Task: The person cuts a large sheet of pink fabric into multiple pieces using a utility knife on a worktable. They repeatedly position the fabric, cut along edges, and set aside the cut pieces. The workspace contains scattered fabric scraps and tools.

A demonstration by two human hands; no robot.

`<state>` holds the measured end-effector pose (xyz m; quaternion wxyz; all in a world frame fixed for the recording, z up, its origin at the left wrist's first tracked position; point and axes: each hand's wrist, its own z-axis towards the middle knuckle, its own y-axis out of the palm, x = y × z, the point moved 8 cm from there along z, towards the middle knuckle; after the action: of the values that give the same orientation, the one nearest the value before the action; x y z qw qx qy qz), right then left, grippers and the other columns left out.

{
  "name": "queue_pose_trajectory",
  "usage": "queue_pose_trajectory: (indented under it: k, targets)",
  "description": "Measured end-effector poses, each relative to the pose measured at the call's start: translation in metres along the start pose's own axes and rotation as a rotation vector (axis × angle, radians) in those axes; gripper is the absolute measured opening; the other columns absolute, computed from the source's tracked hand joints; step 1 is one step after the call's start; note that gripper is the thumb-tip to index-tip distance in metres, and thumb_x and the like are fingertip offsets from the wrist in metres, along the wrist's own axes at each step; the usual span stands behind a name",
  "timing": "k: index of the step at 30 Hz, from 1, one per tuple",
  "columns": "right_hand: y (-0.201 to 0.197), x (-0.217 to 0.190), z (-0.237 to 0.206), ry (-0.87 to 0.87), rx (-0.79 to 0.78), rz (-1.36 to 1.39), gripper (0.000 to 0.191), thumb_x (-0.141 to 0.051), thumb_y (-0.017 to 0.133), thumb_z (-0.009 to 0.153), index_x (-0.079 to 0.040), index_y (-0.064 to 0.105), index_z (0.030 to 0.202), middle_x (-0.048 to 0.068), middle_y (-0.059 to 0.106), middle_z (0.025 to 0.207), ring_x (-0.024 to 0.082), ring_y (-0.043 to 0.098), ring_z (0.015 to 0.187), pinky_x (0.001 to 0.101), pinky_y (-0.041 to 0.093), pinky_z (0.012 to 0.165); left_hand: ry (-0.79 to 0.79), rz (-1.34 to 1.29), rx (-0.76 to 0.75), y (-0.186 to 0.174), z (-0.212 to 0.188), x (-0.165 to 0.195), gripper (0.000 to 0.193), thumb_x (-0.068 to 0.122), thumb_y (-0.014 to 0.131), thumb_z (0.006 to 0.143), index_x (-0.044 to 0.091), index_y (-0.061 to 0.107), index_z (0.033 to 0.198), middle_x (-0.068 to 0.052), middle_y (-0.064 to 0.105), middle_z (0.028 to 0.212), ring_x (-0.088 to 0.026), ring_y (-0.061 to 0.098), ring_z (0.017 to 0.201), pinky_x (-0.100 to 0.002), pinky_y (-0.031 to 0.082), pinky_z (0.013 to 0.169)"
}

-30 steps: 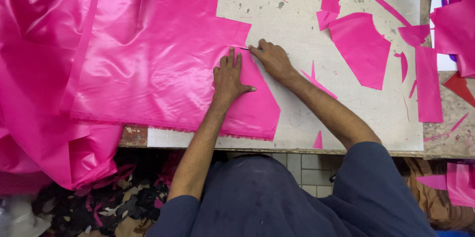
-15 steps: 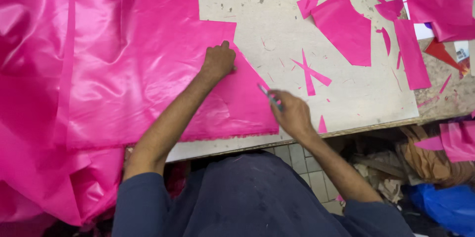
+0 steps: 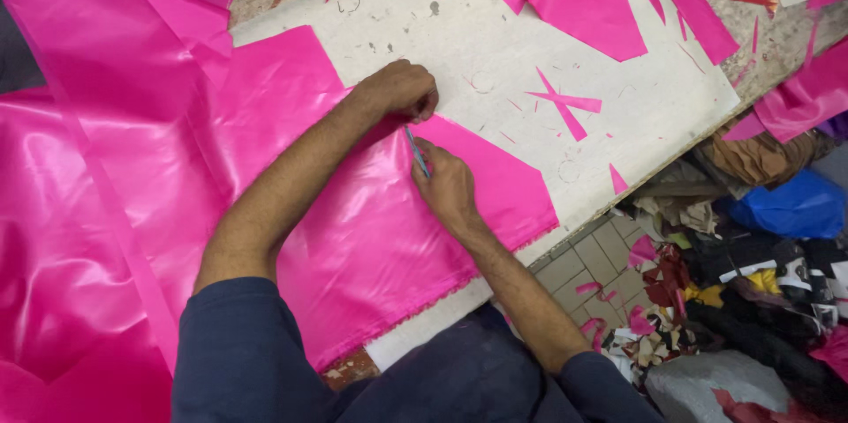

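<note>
Right hand (image 3: 448, 189): you've brought it in from the table edge onto the pink fabric (image 3: 291, 193), just below your left.
Left hand (image 3: 399, 89): no longer flat; your fingers are curled at the fabric's upper edge.
Marking tool (image 3: 417, 151): now tilted on the fabric between both hands, possibly a pen or chalk.
Arms: uncrossed since a second ago.

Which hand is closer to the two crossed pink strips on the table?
Left. The left hand presses the pink fabric farther up the table, nearer the crossed strips. The right hand, holding a thin tool, sits lower.
</note>
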<state>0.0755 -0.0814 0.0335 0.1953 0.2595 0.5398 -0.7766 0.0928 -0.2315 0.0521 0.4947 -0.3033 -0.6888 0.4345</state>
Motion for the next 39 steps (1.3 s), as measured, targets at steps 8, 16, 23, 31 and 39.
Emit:
queue_pose_trajectory:
  k: [8, 16, 23, 31, 39]
  targets:
    - [0.02, 0.0, 0.005, 0.023, -0.111, -0.168, 0.038, -0.012, 0.073, 0.091, -0.004, 0.069, 0.128, 0.013, 0.069, 0.092, 0.029, 0.071, 0.076, 0.0435, 0.058, 0.068, 0.086, -0.206, 0.049, 0.011, -0.005, -0.021, 0.024, -0.001, 0.077, 0.077, 0.019, 0.082, 0.091, 0.0, 0.077, 0.078, -0.015, 0.073, 0.073, -0.035, 0.056, 0.068]
    - [0.024, 0.006, 0.014, -0.027, -0.166, -0.107, 0.036, -0.009, 0.077, 0.086, -0.003, 0.07, 0.12, 0.013, 0.069, 0.097, 0.029, 0.071, 0.081, 0.044, 0.058, 0.072, 0.137, 0.069, -0.009, 0.045, -0.021, -0.022, 0.047, 0.009, 0.089, 0.064, 0.033, 0.083, 0.103, 0.001, 0.064, 0.108, -0.021, 0.057, 0.108, -0.035, 0.052, 0.087]
    - [0.028, 0.011, 0.006, -0.001, -0.206, -0.102, 0.037, -0.009, 0.075, 0.089, -0.001, 0.068, 0.124, 0.015, 0.069, 0.095, 0.028, 0.07, 0.078, 0.043, 0.057, 0.07, 0.149, 0.119, 0.049, 0.048, -0.023, -0.023, 0.03, 0.03, 0.088, 0.068, 0.031, 0.083, 0.098, 0.004, 0.065, 0.101, -0.016, 0.057, 0.102, -0.033, 0.051, 0.091]
    - [0.001, -0.018, -0.102, 0.092, -0.269, -0.117, 0.04, -0.012, 0.07, 0.094, -0.001, 0.064, 0.132, 0.016, 0.066, 0.092, 0.03, 0.068, 0.069, 0.0433, 0.055, 0.061, 0.209, 0.168, 0.114, 0.051, -0.021, -0.024, 0.022, 0.026, 0.083, 0.074, 0.025, 0.083, 0.096, 0.004, 0.065, 0.105, -0.014, 0.058, 0.102, -0.031, 0.054, 0.087]
    - [-0.01, -0.018, -0.122, 0.062, -0.366, -0.124, 0.037, -0.014, 0.072, 0.093, -0.005, 0.066, 0.129, 0.012, 0.069, 0.099, 0.026, 0.07, 0.071, 0.0412, 0.06, 0.065, -0.12, -0.067, -0.029, 0.048, -0.033, -0.024, 0.033, 0.026, 0.08, 0.085, 0.006, 0.072, 0.11, -0.008, 0.064, 0.113, -0.019, 0.063, 0.106, -0.035, 0.06, 0.091]
